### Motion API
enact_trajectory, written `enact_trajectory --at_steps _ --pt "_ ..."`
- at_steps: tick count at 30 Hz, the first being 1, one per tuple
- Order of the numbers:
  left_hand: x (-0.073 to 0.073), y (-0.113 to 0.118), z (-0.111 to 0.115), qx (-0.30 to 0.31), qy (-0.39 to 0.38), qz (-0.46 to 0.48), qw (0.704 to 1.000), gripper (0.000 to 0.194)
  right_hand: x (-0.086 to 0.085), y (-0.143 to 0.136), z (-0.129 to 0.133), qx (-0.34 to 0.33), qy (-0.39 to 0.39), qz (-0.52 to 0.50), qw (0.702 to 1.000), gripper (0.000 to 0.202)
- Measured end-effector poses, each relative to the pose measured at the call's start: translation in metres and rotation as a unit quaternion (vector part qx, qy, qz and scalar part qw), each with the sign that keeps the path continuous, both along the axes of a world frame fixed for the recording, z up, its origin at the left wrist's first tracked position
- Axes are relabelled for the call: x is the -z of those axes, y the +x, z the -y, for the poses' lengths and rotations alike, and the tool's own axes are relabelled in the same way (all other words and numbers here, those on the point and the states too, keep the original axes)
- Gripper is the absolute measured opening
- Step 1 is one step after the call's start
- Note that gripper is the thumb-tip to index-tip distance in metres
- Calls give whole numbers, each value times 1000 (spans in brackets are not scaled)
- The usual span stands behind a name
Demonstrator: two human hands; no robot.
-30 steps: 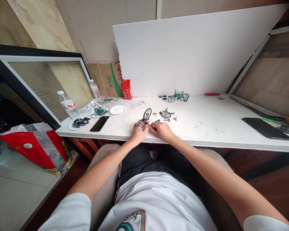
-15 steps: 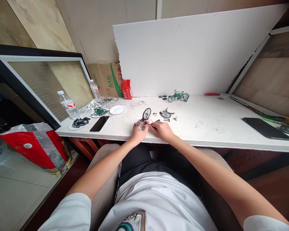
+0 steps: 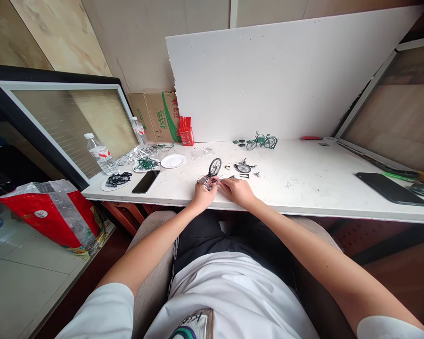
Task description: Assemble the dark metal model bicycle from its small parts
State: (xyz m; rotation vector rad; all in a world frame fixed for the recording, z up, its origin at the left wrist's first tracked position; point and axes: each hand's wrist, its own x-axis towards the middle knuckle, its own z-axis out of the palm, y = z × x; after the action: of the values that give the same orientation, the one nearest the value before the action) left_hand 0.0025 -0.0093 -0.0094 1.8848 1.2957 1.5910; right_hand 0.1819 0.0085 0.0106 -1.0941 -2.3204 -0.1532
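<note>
Near the table's front edge, my left hand (image 3: 204, 194) is closed around a partly built black model bicycle (image 3: 215, 167), one spoked wheel sticking up above the fingers. My right hand (image 3: 237, 189) meets it from the right, thumb and fingertips pinched at the model's frame; whatever small piece they hold is hidden. Just beyond the hands lie a loose black wheel assembly (image 3: 243, 167) and several tiny dark parts (image 3: 245, 176). Farther back stands a green model bicycle (image 3: 262, 141), upright, with small green pieces (image 3: 239, 141) beside it.
To the left are a phone (image 3: 146, 181), plates with black sprues (image 3: 118, 180) and green sprues (image 3: 146, 163), a bare white plate (image 3: 173, 161) and water bottles (image 3: 101, 154). A red box (image 3: 186, 131) stands behind. A larger black phone (image 3: 392, 189) lies at the right on the white table (image 3: 314, 188).
Almost nothing differs. Both hands stay at the black model bicycle, with only a very slight shift of the right hand.
</note>
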Motion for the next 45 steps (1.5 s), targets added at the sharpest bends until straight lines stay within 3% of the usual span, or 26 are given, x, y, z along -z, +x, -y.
enact_trajectory --at_steps 21,45 --pt "8 0 -4 15 19 -9 1000 27 -1 -1 0 -6 -9 10 1000 38" --pt "6 -1 -3 16 31 -50 998 25 -5 -1 5 -8 -34 26 999 38"
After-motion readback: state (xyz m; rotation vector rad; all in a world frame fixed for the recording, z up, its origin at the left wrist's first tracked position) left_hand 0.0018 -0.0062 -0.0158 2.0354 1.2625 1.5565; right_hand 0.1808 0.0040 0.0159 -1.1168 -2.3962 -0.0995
